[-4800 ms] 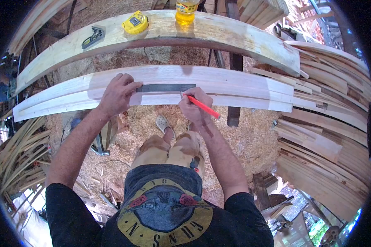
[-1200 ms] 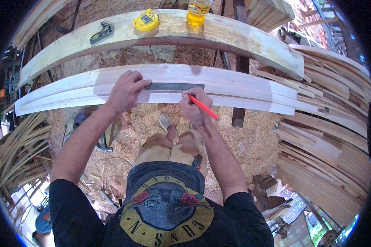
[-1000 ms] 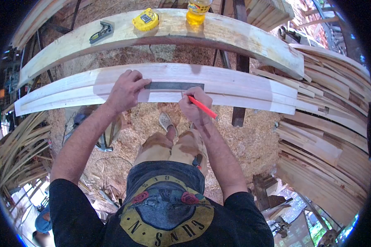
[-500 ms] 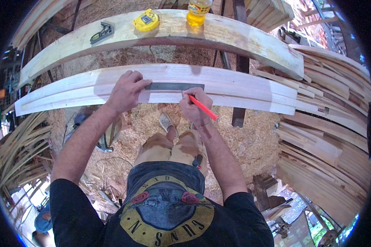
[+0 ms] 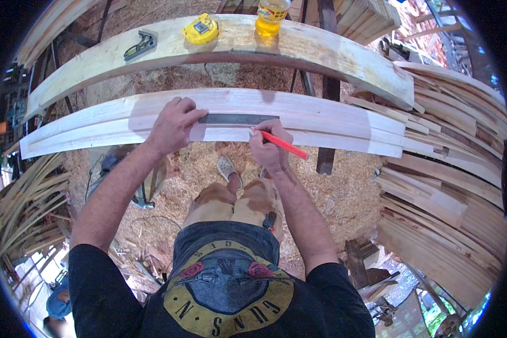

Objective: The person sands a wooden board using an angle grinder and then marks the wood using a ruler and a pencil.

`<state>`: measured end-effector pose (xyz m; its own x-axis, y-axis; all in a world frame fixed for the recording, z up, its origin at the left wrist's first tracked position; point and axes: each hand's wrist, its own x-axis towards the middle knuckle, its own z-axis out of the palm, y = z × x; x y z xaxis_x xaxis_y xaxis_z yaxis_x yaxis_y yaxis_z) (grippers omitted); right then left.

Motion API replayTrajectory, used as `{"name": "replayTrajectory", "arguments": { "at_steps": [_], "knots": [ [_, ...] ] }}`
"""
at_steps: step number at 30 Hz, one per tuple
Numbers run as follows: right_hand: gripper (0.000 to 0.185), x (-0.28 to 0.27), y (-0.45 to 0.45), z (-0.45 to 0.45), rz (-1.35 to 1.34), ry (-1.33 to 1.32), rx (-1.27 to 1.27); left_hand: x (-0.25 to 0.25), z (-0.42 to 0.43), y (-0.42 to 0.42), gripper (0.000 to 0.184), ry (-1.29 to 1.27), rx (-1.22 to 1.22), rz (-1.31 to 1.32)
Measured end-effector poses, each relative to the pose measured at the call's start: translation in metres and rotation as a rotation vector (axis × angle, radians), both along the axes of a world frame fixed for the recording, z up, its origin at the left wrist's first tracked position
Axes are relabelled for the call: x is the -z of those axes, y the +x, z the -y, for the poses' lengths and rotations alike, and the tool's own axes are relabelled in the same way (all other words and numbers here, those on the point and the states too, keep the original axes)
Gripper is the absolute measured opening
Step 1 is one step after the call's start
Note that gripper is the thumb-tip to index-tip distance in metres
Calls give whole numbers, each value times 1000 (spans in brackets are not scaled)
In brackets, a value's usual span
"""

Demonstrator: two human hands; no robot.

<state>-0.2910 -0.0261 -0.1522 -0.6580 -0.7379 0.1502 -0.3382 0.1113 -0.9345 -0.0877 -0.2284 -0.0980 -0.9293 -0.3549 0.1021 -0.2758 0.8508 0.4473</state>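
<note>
A long pale board [image 5: 343,120] lies crosswise in front of me, with grooves running along its length. On it rests a dark, flat metal ruler [image 5: 236,119]. My left hand [image 5: 173,125] is closed at the ruler's left end, fingers bent and pressing down; its grip hides that end. Near the ruler's right end, my right hand [image 5: 270,151] pinches a red carpenter's pencil [image 5: 288,147]. The pencil tip points left and sits at the board near the ruler's lower edge; whether it touches the wood I cannot tell.
Beyond lies a thick beam [image 5: 332,62] carrying a yellow tape measure [image 5: 200,29], a small block plane [image 5: 141,45] and a bottle of yellow liquid [image 5: 271,18]. Stacked planks [image 5: 445,219] stand at right, thin strips [image 5: 22,203] at left. A hammer [image 5: 143,197] hangs below the board.
The back end of the red pencil has swung up and to the right, tilting it flatter. My right hand has shifted slightly right. My left hand and the ruler stay in place.
</note>
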Motion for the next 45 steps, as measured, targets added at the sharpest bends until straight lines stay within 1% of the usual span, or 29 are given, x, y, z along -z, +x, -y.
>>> {"name": "replayTrajectory", "arguments": {
  "at_steps": [2,5,8,10,14,17,20,23,26,29,32,35,38,41,45],
  "knots": [
    [7,0,-2,-2,63,31,6,0,0,1,40,-3,7,6],
    [7,2,-6,-5,349,-127,60,1,4,3,38,-30,26,11],
    [8,15,-12,-12,298,-211,77,-2,7,10,37,-66,21,18],
    [8,16,-15,-17,401,-164,84,-1,15,23,36,-63,6,-4],
    [7,4,-14,-15,601,-132,151,-6,25,46,35,-63,-28,56],
    [9,-2,-15,-10,746,-278,147,-11,27,51,35,-63,-32,58],
    [19,-5,-11,-5,718,-273,113,-11,29,53,36,-68,-22,60],
    [28,-6,-9,-7,619,-117,61,-11,30,56,38,-80,-14,72],
    [35,-5,-8,-8,468,-50,-39,-9,32,59,40,-82,-14,70],
    [41,2,-4,-6,399,-26,-68,-11,31,60,41,-67,-16,71],
    [41,-5,-2,-3,448,-41,-93,-11,31,60,42,-67,-17,69],
    [39,-3,-1,-2,430,-75,-91,-11,31,59,44,-69,-9,60],
    [32,-13,-5,-5,465,55,-2,-9,32,60,46,-69,-9,60],
    [24,-2,-7,-2,764,-223,49,-12,30,59,47,-55,-19,65],
    [19,3,-12,-5,750,-187,88,-11,30,60,46,-43,-30,53]
  ]
}}
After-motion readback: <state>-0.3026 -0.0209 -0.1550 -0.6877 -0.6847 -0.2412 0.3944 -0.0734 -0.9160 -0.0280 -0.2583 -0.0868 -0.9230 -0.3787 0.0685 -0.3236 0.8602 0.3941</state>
